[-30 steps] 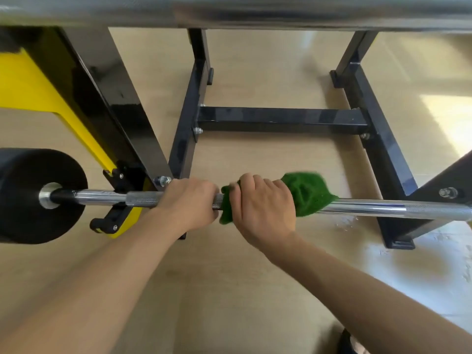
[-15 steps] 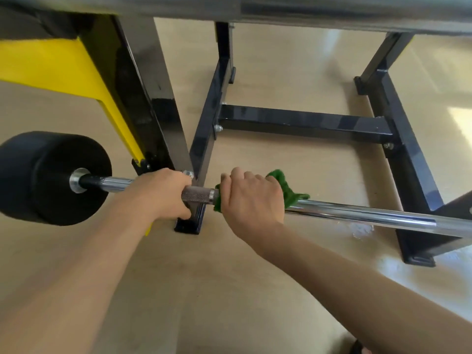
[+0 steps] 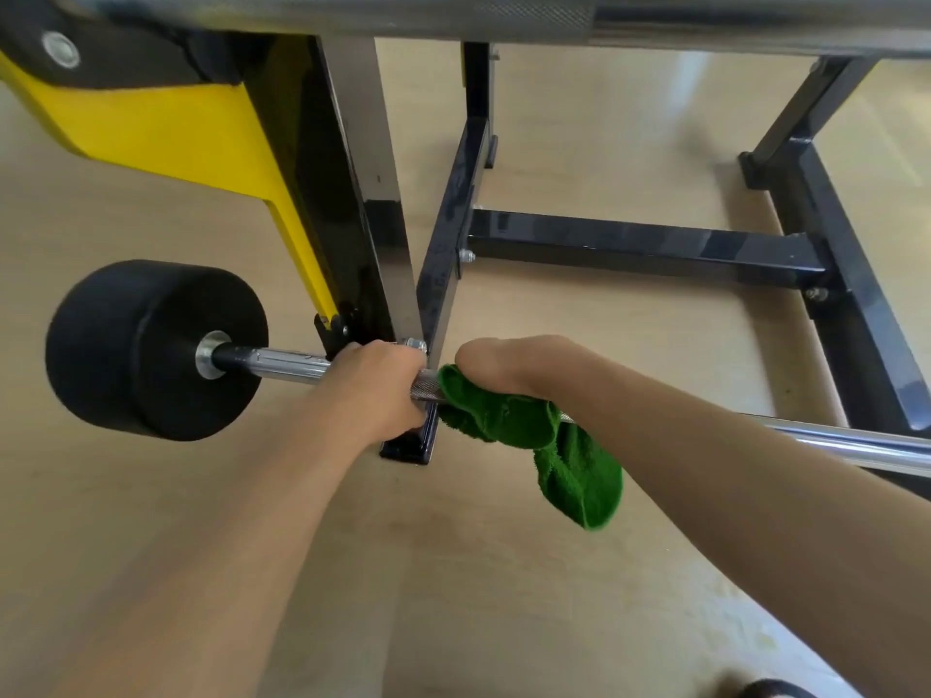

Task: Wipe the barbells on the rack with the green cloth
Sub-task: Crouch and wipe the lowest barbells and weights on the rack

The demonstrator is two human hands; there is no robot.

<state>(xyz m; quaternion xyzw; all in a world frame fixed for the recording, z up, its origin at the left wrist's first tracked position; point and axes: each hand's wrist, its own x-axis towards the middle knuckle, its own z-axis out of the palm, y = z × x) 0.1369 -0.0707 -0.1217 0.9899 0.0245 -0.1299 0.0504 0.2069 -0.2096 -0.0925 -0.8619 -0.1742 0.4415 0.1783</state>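
A chrome barbell (image 3: 831, 440) runs left to right across the lower rack, with a black round weight (image 3: 146, 345) on its left end. My left hand (image 3: 378, 380) is closed around the bar just right of the weight, beside the rack upright. My right hand (image 3: 509, 367) presses the green cloth (image 3: 529, 430) against the bar right next to my left hand. The cloth is wrapped round the bar and one end hangs down below it. A second barbell (image 3: 529, 15) crosses the very top of the view.
The black rack frame (image 3: 640, 244) stands on a light wooden floor, with a cross beam and two feet behind the bar. A yellow and black upright (image 3: 201, 138) rises at the left. A dark shoe tip (image 3: 771, 690) shows at the bottom right.
My right hand has rolled over the bar, so the cloth now hangs below it instead of sticking out to the right. Both hands and the view have shifted along the bar.
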